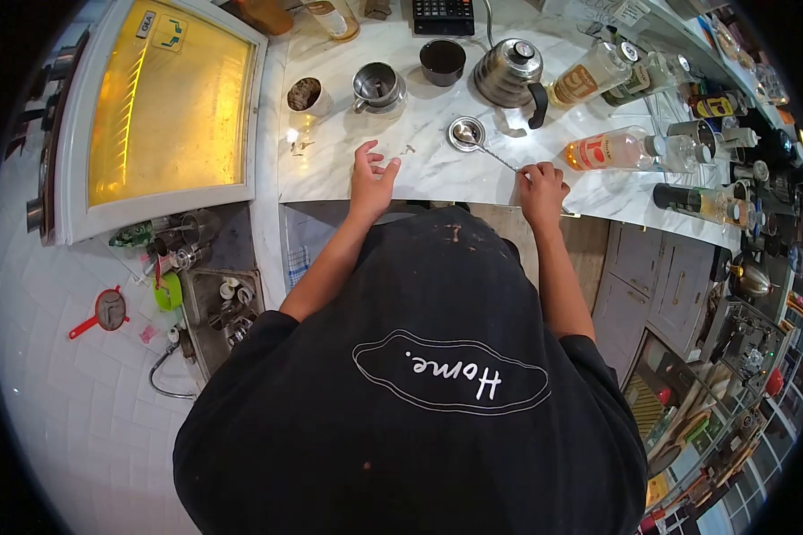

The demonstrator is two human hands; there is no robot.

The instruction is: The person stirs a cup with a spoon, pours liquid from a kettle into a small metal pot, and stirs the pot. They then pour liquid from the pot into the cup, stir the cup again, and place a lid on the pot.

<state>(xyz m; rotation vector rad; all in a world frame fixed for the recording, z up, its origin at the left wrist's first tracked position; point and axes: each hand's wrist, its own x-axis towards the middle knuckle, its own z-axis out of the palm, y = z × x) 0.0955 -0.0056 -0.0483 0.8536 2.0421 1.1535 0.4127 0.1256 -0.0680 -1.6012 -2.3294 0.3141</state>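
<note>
My right hand (pixel 542 190) pinches the end of a long spoon with a twisted handle (pixel 500 160), near the counter's front edge. The spoon's bowl end rests in a small round metal cup (pixel 466 134). My left hand (pixel 375 181) is held at the counter edge with thumb and fingers apart and nothing in it. Beyond the left hand stand a cup with dark brown grounds (pixel 304 94) and a metal filter (pixel 376 82) set on a glass vessel. A dark bowl (pixel 442 62) and a steel kettle with a black handle (pixel 509 73) stand farther back.
Several bottles line the right side, among them a labelled bottle with orange liquid (pixel 608 148). A black calculator (pixel 443 16) lies at the back. To the left are a yellow-lit glass door (pixel 174 102) and a sink (pixel 214 290). Brown crumbs dot the marble counter (pixel 330 134).
</note>
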